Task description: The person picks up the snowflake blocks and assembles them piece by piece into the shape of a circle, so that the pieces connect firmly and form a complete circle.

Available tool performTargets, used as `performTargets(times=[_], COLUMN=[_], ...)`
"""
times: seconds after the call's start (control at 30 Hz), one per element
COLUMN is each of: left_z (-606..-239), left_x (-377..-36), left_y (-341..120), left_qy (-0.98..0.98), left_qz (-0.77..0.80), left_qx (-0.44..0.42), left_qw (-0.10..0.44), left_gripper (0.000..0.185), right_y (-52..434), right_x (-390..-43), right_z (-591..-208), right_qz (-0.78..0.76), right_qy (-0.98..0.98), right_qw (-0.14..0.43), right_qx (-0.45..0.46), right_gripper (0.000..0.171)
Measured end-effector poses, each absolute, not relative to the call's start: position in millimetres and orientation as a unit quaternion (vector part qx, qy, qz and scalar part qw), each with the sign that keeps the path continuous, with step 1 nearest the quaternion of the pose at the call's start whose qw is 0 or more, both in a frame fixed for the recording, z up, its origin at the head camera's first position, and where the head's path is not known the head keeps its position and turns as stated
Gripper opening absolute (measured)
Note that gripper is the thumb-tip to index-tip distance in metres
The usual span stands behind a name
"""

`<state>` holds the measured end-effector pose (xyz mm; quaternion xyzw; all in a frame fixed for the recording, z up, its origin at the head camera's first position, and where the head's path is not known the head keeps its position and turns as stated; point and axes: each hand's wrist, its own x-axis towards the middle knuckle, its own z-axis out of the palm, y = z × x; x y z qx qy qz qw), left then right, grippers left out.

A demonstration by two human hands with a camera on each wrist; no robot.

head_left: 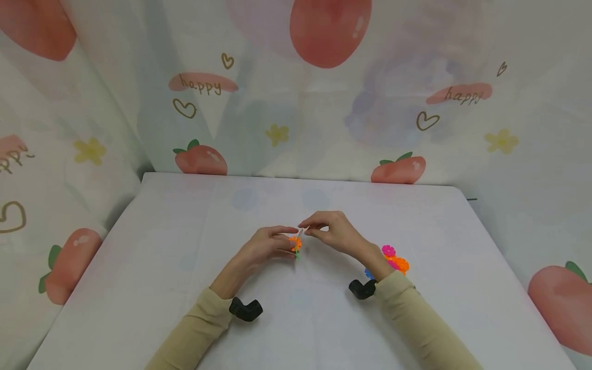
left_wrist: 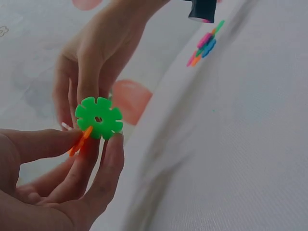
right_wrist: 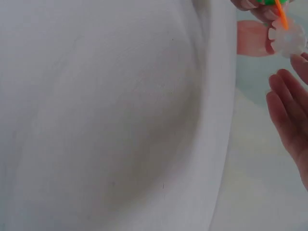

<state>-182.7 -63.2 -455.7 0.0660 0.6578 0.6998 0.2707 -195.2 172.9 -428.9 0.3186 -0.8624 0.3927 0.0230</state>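
Your hands were nearly together over the middle of the desk (head_left: pixel 287 329), the work held up between them. Left hand (head_left: pixel 265 246) had its thumb on the orange disc (left_wrist: pixel 81 141) and a fingertip at the rim of the green disc (left_wrist: pixel 98 118); those two sat crosswise, apparently slotted edge to edge. Right hand (head_left: pixel 335 231) pinched the white disc (right_wrist: pixel 288 42) between thumb and forefinger, its other fingers extended clear. Orange overlapped white's rim in the right wrist view, but I couldn't tell if it was in a notch or just in front, so seating was unconfirmed. Step in hand looked like mating white with orange. My take on doing it well: left as the fixture, grip low on orange near the green joint so push load didn't twist that joint apart; right thumb and forefinger flat on white's faces, close to the notch in use; notch lined up square to orange's edge, then a straight, even push, no rocking. Thin plastic probably flexed, so an angled shove risked a skewed fit or a slip. Left thumb was close to the mating edge, so it wanted shifting aside before full pressure. Spare discs (head_left: pixel 398 264) lay in a small cluster on the desk beside your right forearm, well apart from the joint, so they needed no attention.
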Motion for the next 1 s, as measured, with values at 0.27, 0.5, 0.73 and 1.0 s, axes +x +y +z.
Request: performTargets(times=[0.27,0.5,0.73,1.0], left_z=[-457,-458,-457,-457], left_x=[-182,-182,-181,-181], left_y=[-66,-68,-66,-64], left_qy=[0.662,0.67,0.679,0.688], left_qz=[0.7,0.7,0.698,0.692], left_qx=[0.05,0.038,0.032,0.017], left_qw=[0.261,0.243,0.225,0.219], left_gripper=[0.043,0.038,0.035,0.032], right_y=[202,235,274,303], right_x=[-184,-170,-158,-146], right_z=[-425,-426,-433,-436], right_qz=[0.372,0.345,0.322,0.271], right_qy=[-0.886,-0.908,-0.926,-0.946], right_qw=[-0.001,-0.004,-0.017,-0.048], right_qx=[0.277,0.235,0.197,0.173], right_gripper=[0.021,0.019,0.017,0.017])
